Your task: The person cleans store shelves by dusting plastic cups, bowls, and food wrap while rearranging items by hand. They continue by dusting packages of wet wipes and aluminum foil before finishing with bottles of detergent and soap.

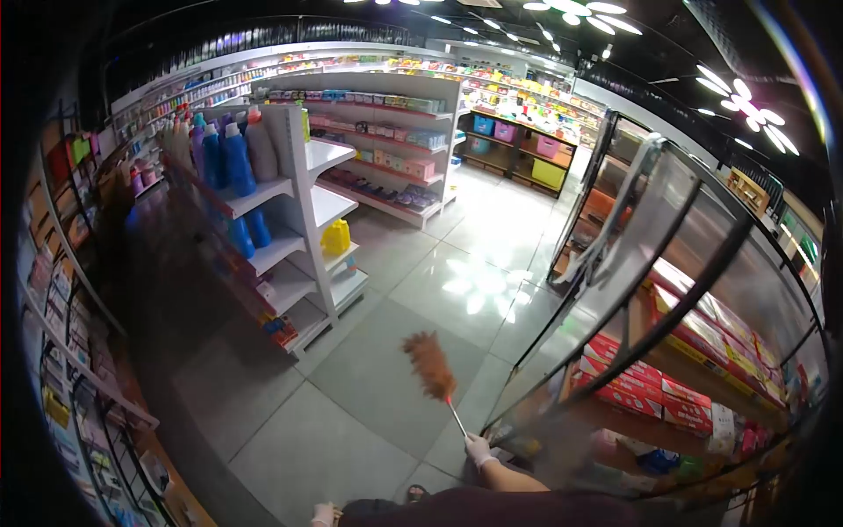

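Note:
My right hand (479, 450), in a whitish glove, is closed round the handle of a feather duster (428, 365). The duster's brown, fluffy head points forward and to the left, above the grey floor tiles. Beside this hand, on the right, stands a black-framed shelf rack with red boxes (619, 386) on it. My left hand (326, 515), also gloved, is low at the bottom edge of the view, beside my dark clothing. It is small and partly cut off, so its fingers cannot be made out clearly.
A white shelf unit (309, 202) with blue bottles (237, 158) stands ahead on the left. Further back are long stocked shelves (386, 132) and a unit with coloured bins (546, 173). A wire rack (83, 378) lines the left side. Tiled floor (395, 299) runs between them.

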The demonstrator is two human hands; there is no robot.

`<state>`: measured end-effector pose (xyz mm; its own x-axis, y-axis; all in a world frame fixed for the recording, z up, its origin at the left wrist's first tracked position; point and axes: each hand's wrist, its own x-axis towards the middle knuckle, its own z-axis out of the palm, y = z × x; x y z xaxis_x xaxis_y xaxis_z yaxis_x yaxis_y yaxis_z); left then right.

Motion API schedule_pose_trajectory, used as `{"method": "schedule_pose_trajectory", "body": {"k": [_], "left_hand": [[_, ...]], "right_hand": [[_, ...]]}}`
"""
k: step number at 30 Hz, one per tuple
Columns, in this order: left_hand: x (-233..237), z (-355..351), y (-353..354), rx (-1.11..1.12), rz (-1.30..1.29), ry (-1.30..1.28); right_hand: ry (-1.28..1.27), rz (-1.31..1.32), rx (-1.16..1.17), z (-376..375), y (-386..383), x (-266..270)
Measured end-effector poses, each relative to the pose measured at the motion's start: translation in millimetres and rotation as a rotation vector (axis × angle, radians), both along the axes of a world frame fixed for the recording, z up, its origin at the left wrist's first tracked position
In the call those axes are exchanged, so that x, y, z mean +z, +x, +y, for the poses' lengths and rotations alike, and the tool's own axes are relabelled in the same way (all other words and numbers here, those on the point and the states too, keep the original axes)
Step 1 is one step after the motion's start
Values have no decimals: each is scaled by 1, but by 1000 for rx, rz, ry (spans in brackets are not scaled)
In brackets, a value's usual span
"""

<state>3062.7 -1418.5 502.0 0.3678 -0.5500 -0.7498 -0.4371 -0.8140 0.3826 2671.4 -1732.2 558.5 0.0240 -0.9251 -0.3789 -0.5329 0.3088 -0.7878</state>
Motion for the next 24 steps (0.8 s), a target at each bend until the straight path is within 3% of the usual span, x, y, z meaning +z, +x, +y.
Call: {"method": "schedule_pose_trajectory", "body": {"k": [2, 4, 5, 8, 10, 12, 14, 15, 18, 19, 20, 22, 24], "left_hand": [[0, -19, 20, 359, 128, 68], [15, -48, 36, 663, 235, 177], [14, -53, 48, 699, 278, 135], [5, -77, 94, 500, 214, -111], [10, -82, 126, 408, 203, -153], [34, -80, 162, 331, 215, -171], [15, -78, 203, 508, 245, -204], [-1, -77, 229, 730, 279, -176], [1, -81, 300, 791, 259, -141], [5, -83, 321, 822, 253, -149], [9, -85, 337, 856, 246, -155], [11, -92, 362, 968, 166, -168], [10, -107, 385, 1063, 255, -148]], "right_hand": [[130, -228, -141, -33, 28, 5], [162, -168, -124, -49, 45, 4], [176, -138, -125, -56, 49, -1], [236, 104, -93, -48, 68, -19], [144, 316, -43, -31, 86, -31], [296, 256, -130, -13, 118, -21], [244, 405, -141, -7, 160, -18], [293, 341, -218, -10, 183, -14], [6, 192, -76, -36, 246, -6], [-288, 85, -55, -49, 266, -2], [-579, -29, -28, -66, 291, 7], [-224, -169, -13, -105, 345, 116], [-425, -226, 53, -162, 378, 151]]}}
